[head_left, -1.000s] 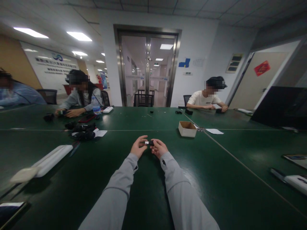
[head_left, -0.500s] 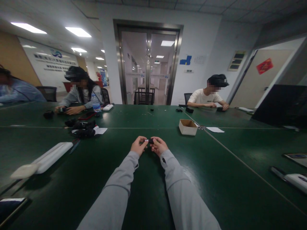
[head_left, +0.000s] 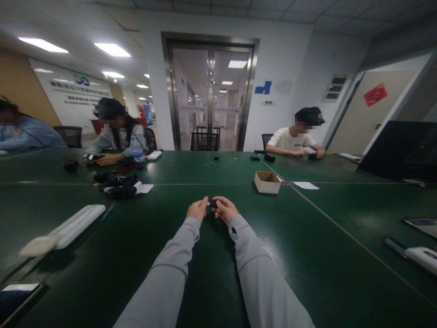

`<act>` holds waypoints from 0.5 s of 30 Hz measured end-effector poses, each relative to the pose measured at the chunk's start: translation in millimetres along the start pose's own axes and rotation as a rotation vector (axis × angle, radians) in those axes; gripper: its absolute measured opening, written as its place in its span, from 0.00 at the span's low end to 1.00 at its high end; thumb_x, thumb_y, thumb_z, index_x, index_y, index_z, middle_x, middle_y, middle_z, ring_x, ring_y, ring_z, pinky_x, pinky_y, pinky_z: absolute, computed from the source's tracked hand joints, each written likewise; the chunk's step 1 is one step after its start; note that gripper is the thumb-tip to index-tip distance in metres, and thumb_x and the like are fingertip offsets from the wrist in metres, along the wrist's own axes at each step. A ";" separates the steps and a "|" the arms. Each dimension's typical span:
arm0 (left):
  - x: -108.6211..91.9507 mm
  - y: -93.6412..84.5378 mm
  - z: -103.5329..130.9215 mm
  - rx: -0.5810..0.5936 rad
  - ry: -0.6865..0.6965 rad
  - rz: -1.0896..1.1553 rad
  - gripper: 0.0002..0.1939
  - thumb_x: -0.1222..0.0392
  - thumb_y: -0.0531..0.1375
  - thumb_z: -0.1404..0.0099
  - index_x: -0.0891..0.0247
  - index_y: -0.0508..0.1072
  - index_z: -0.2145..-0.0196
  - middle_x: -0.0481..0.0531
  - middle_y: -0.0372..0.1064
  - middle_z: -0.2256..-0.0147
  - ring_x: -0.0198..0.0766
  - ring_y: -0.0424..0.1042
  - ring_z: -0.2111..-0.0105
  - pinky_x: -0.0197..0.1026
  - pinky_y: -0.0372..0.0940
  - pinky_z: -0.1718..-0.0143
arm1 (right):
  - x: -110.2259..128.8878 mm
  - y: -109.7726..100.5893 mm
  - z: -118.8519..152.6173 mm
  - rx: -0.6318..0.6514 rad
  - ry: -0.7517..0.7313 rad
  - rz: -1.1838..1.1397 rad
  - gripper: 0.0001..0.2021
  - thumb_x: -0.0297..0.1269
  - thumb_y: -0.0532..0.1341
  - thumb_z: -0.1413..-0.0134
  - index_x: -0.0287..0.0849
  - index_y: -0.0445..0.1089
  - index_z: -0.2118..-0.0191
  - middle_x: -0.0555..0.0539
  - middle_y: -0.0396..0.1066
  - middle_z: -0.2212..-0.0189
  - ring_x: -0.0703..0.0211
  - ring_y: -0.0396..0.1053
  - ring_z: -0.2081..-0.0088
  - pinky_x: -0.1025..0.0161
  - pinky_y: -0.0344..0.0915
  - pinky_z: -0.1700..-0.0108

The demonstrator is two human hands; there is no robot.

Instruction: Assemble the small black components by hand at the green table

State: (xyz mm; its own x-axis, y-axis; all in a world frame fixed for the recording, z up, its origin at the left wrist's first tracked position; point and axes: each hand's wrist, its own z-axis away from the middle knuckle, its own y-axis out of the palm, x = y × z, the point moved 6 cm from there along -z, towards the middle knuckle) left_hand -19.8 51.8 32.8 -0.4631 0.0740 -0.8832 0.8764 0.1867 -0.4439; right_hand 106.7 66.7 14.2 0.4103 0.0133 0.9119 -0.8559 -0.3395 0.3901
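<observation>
Above the green table (head_left: 218, 171) a small black object (head_left: 213, 203) with a silvery left end is held between my two hands. My left hand (head_left: 198, 210) pinches the silvery end with its fingertips. On the other side, the fingers and thumb of my right hand (head_left: 226, 210) are closed on the black part. The object is too small to identify.
An open cardboard box (head_left: 267, 183) stands ahead to the right, near papers (head_left: 306, 185). Black gear (head_left: 119, 186) and a long white device (head_left: 79, 226) lie left. A phone (head_left: 20, 296) is near left. People sit across the table.
My left hand's fingers have become more upright around the silvery end. The small object is still between both hands. The person at the left has shifted a held item slightly.
</observation>
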 end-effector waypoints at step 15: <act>2.7 3.2 -0.2 -0.003 -0.028 0.081 0.27 0.38 0.45 0.44 0.64 0.61 0.86 0.47 0.58 0.88 0.31 0.58 0.87 0.33 0.54 0.84 | 5.3 3.6 3.3 0.056 -0.016 -0.030 0.22 0.42 0.67 0.63 0.40 0.62 0.61 0.50 0.68 0.79 0.66 0.62 0.84 0.68 0.61 0.81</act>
State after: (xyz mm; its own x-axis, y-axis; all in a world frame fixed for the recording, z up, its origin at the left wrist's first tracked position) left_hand -18.2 52.7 29.0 -0.3868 0.0619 -0.9201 0.9105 0.1838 -0.3704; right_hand 106.8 62.4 20.1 0.4413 0.0090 0.8973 -0.8244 -0.3909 0.4093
